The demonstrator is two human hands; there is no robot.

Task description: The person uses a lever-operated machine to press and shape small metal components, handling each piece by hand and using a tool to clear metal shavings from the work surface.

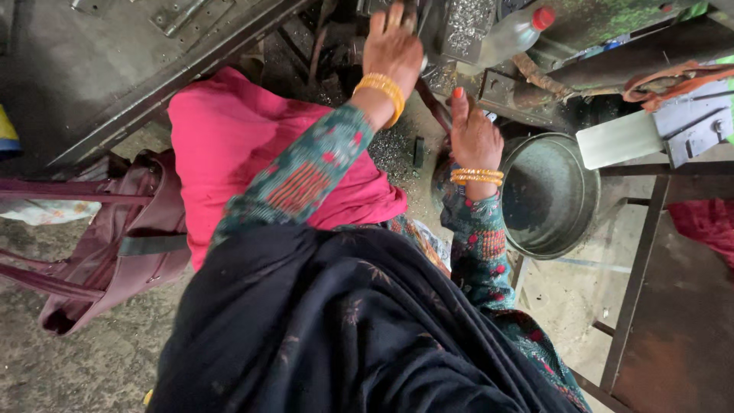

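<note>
Head view: left hand reaches into machine

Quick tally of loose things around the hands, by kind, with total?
Hands: 2, left hand up on the dark machine, right hand above the pan rim
Round metal pans: 1, metal pan
Plastic bottles with red cap: 1, bottle
Maroon bags: 1, bag
Pink cloths: 1, pink cloth
Total: 6
</note>
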